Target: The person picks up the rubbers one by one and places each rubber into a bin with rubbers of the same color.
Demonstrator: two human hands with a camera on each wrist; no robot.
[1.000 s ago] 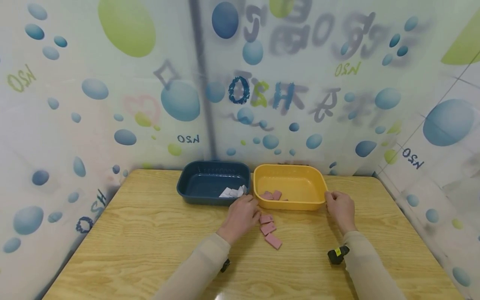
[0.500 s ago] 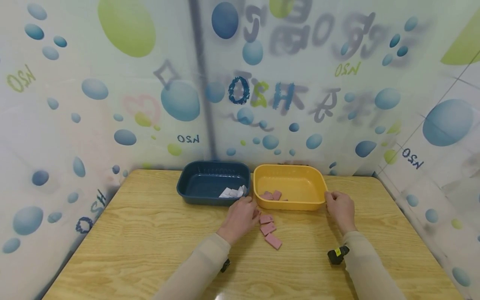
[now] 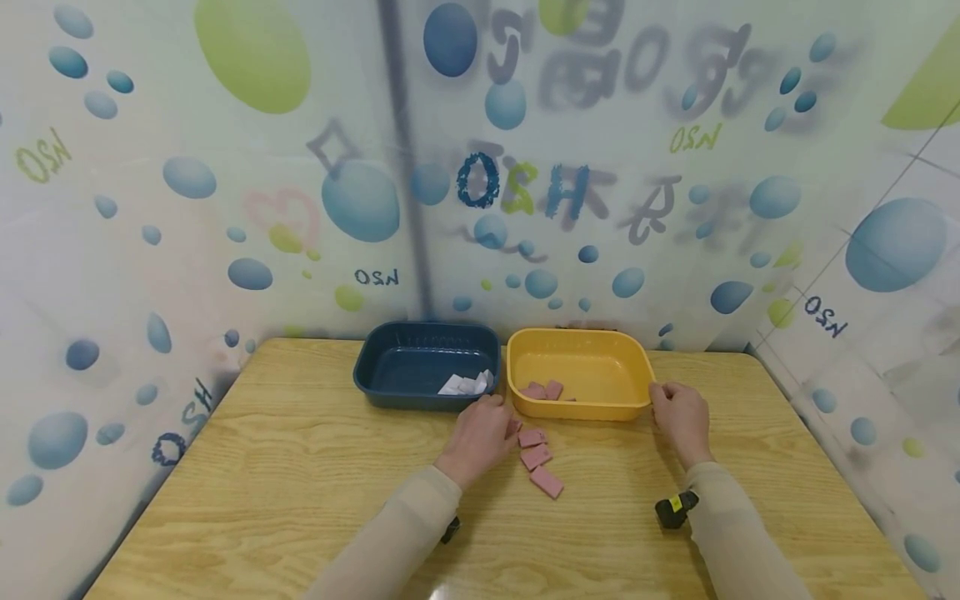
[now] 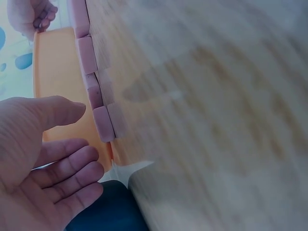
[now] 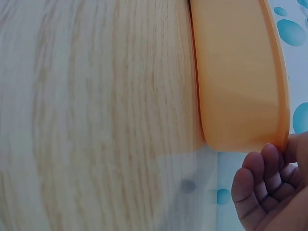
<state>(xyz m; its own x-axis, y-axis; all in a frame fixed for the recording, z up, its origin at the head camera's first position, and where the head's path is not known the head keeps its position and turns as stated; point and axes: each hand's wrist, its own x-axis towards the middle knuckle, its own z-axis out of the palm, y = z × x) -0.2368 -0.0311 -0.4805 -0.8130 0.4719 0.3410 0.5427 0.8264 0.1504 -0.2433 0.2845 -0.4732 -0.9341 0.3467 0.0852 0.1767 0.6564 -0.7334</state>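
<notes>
Several pink rectangular blocks (image 3: pixel 536 457) lie in a loose row on the table, in front of the yellow bin (image 3: pixel 577 412). My left hand (image 3: pixel 480 437) is just left of that row. In the left wrist view its thumb and relaxed fingers are apart with nothing between them, and the nearest pink block (image 4: pixel 104 124) sits just beyond the fingertips. My right hand (image 3: pixel 681 417) pinches the front right corner of the yellow bin's rim, between thumb and finger in the right wrist view. More pink blocks (image 3: pixel 552 390) rest inside that bin, at its left front.
Left of the yellow bin stands a dark blue bin (image 3: pixel 420 401) with several white pieces (image 3: pixel 467 386) in its right front corner. Both are on a wood-grain table (image 3: pixel 300 467), close to a patterned wall (image 3: pixel 300 208).
My left hand has drawn slightly down and away from the bins, and its fingers are a little lower. The right hand and the bins stay where they were.
</notes>
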